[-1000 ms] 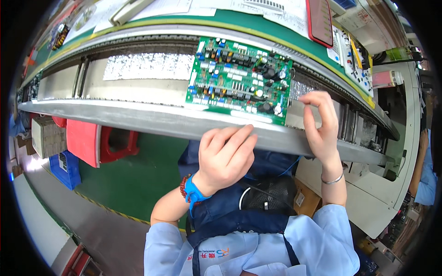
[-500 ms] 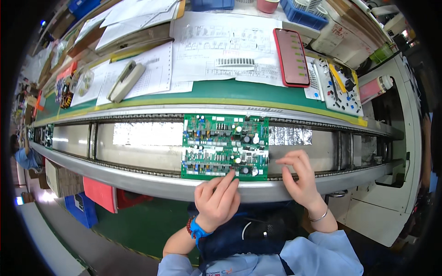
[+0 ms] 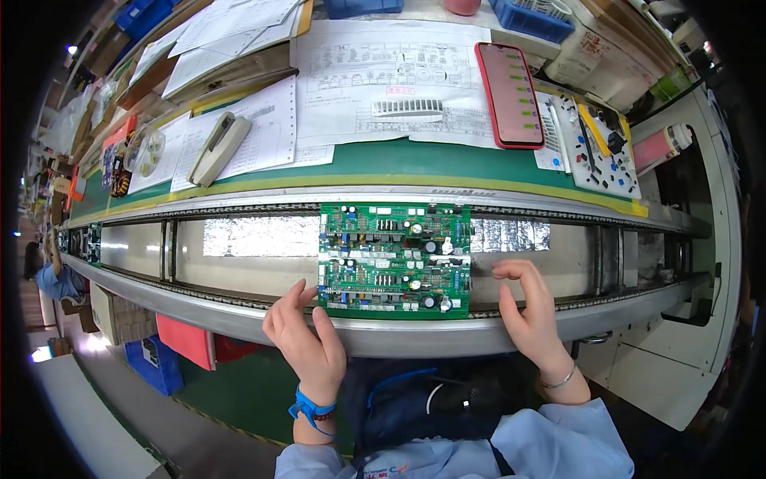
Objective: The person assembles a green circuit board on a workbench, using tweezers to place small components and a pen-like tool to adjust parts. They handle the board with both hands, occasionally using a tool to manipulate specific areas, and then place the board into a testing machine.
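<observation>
So I've got this green circuit board (image 3: 395, 262) lying flat on the conveyor (image 3: 191, 271), roughly midway between its left and right ends, spanning from the far rail (image 3: 383, 195) to the near rail (image 3: 415, 339). It's packed with small components in two similar-looking rows, one toward each rail. My left grip (image 3: 309, 343) is over the near rail by the board's near left corner, thumb and fingers spread apart with nothing in them that I can see. The thumb tip is right at that corner, but I honestly can't tell if it's touching or just above it. My right grip (image 3: 531, 319) is past the board's right edge, also apart, curled with a gap between thumb and index, nothing visible in it, clear of the board. I'd call this step handling or checking the board as it sits, not fitting a part, since both grips look bare. Whatever the move, I reckon it calls for coming in at the side edges and keeping fingers off the tall bits near the right edge. If a part's wanted, loose ones lie on a white panel (image 3: 626, 182) near the right end of the green surface (image 3: 447, 156), beyond the far rail, so that's a right-side reach.
</observation>
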`<state>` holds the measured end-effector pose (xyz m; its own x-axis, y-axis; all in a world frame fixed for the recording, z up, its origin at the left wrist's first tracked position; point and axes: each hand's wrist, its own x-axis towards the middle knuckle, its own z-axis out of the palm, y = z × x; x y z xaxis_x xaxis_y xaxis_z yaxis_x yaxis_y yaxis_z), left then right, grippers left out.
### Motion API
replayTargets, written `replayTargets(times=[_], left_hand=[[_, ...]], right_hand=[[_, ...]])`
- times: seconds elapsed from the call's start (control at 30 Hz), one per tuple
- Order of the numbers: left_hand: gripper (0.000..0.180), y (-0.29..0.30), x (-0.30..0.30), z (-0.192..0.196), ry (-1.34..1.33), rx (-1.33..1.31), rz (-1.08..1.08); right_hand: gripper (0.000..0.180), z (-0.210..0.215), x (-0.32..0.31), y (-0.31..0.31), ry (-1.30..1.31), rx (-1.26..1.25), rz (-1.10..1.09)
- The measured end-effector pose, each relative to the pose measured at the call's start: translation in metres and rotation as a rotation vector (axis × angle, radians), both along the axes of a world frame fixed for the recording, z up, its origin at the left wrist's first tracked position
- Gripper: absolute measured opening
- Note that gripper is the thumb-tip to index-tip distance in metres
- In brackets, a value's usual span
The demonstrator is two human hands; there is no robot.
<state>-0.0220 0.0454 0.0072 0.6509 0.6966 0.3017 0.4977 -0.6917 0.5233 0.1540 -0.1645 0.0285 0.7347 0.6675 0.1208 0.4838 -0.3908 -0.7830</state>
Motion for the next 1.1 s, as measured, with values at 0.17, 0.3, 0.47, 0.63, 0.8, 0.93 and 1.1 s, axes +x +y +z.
replayTargets(times=[0.17,0.3,0.47,0.63,0.8,0.93,1.1], left_hand=[[0.032,-0.003,0.002,0.003,-0.003,-0.022,-0.030],[0.027,-0.014,0.011,0.008,-0.013,0.010,-0.115],[0.026,-0.027,0.021,0.011,-0.035,0.010,-0.201],[0.027,-0.039,0.025,0.011,-0.037,0.009,-0.281],[0.028,-0.040,0.022,0.007,-0.022,0.009,-0.252],[0.025,-0.042,0.010,0.000,-0.223,0.074,-0.281],[0.031,-0.056,0.005,-0.008,-0.376,0.080,-0.539]], right_hand=[[0.023,-0.004,-0.003,0.000,0.088,0.019,0.043],[0.023,-0.003,-0.005,-0.005,0.052,-0.019,0.006],[0.024,-0.003,0.001,-0.020,-0.010,-0.080,-0.067],[0.024,-0.002,0.005,-0.033,-0.021,-0.073,-0.094],[0.024,-0.007,0.010,-0.039,0.012,-0.058,-0.123],[0.023,-0.010,0.011,-0.042,0.024,-0.015,-0.149],[0.022,-0.010,0.012,-0.041,0.042,0.009,-0.162]])
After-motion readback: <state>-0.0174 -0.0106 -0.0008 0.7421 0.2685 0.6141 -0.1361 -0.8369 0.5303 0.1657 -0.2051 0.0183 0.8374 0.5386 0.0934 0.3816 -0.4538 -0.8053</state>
